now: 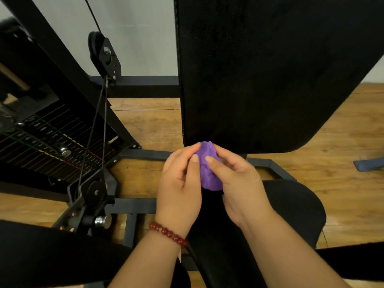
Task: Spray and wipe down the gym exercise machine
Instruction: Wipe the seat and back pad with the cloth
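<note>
Left hand point(178, 183): centre frame, fingers curled, pinching the purple cloth point(208, 173).
Right hand point(239, 183): fingers clamped on the purple cloth, hiding its right side.
Purple cloth: bunched, just below the back pad point(259, 69).
Weight stack point(47, 142): left, labels unreadable.

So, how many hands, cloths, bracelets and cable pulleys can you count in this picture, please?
Hands: 2, left hand and right hand, both holding the cloth
Cloths: 1, purple cloth
Bracelets: 1, red bead bracelet
Cable pulleys: 2, upper pulley and lower pulley
Total: 6
</note>
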Available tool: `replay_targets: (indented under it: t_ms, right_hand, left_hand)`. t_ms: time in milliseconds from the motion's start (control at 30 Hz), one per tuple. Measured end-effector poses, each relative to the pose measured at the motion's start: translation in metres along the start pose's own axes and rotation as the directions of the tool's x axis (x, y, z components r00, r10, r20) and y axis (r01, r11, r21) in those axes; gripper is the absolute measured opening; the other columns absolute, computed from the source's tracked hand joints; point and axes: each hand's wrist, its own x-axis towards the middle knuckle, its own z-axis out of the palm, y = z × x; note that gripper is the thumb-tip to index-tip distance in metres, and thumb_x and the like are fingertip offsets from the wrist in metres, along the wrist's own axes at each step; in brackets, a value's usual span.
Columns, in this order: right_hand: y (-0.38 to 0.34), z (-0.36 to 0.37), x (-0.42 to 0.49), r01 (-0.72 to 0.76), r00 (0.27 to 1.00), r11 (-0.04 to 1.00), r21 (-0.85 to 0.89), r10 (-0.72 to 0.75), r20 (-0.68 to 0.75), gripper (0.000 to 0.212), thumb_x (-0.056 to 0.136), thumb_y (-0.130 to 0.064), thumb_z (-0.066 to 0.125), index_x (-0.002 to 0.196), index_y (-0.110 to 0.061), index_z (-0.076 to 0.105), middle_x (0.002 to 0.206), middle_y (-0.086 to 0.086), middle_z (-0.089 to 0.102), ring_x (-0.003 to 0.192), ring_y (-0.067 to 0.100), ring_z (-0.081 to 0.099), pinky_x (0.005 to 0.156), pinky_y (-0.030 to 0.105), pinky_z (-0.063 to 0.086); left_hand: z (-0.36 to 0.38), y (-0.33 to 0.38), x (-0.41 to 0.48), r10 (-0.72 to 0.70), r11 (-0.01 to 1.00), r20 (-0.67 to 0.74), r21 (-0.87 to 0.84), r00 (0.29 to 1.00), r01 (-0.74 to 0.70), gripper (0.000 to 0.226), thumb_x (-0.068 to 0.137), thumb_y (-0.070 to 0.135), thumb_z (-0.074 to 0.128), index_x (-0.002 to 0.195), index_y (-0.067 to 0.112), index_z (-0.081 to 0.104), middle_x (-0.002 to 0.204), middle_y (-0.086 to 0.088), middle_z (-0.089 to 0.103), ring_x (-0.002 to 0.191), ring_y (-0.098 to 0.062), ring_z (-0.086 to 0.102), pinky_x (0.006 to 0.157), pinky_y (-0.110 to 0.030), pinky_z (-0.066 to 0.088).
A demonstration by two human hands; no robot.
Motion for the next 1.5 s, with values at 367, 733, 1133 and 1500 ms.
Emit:
replay_targets:
  t_ms: [367, 733, 1133, 1500]
  right_hand:
    - [0.007, -0.006, -0.001, -0.306, 0.926, 0.912, 0.275, 0.352, -0.137, 0.011, 0.092, -0.017, 0.064, 0.102, -0.020, 0.068, 0.101, 0.004, 0.073, 0.100, 0.023, 0.068, 0.094, 0.045, 0.053]
    - [0.014, 0.011, 0.034, -0.344, 0.845, 0.672, 0.656, 0.527, -0.097, 0.013, 0.096, -0.010, 0.057, 0.104, -0.019, 0.064, 0.095, 0.006, 0.065, 0.089, 0.019, 0.066, 0.077, 0.029, 0.055]
    - [0.026, 0.019, 0.040, -0.105, 0.869, 0.445, 0.889, 0.475, -0.136, 0.015, 0.097, -0.014, 0.058, 0.089, -0.026, 0.062, 0.097, 0.004, 0.068, 0.088, 0.017, 0.069, 0.081, 0.031, 0.057]
    - [0.032, 0.016, 0.040, -0.078, 0.918, 0.585, 0.807, 0.358, -0.171, 0.024, 0.098, -0.006, 0.052, 0.110, -0.022, 0.065, 0.100, 0.006, 0.070, 0.081, 0.013, 0.073, 0.074, 0.029, 0.057]
  left_hand:
    - [-0.022, 0.008, 0.052, 0.722, 0.422, 0.209, 0.622, 0.660, -0.659, 0.047, 0.103, 0.026, 0.037, 0.147, 0.012, 0.031, 0.157, -0.012, 0.013, 0.148, -0.024, -0.008, 0.121, -0.037, 0.008]
    - [-0.019, -0.029, 0.118, 0.725, 0.279, 0.399, 0.574, 0.561, -0.769, 0.070, 0.105, 0.036, 0.030, 0.149, 0.033, -0.024, 0.151, 0.015, -0.040, 0.145, -0.028, -0.004, 0.119, -0.021, 0.001]
    - [-0.016, -0.031, 0.119, 0.742, 0.313, 0.391, 0.516, 0.544, -0.798, 0.072, 0.105, 0.031, 0.032, 0.149, 0.032, -0.024, 0.151, 0.015, -0.039, 0.144, -0.041, 0.002, 0.121, -0.026, 0.003]
    - [-0.022, -0.034, 0.125, 0.744, 0.294, 0.445, 0.454, 0.499, -0.841, 0.078, 0.102, 0.033, 0.039, 0.149, 0.033, -0.023, 0.151, 0.016, -0.038, 0.146, -0.016, -0.019, 0.122, -0.031, 0.002]
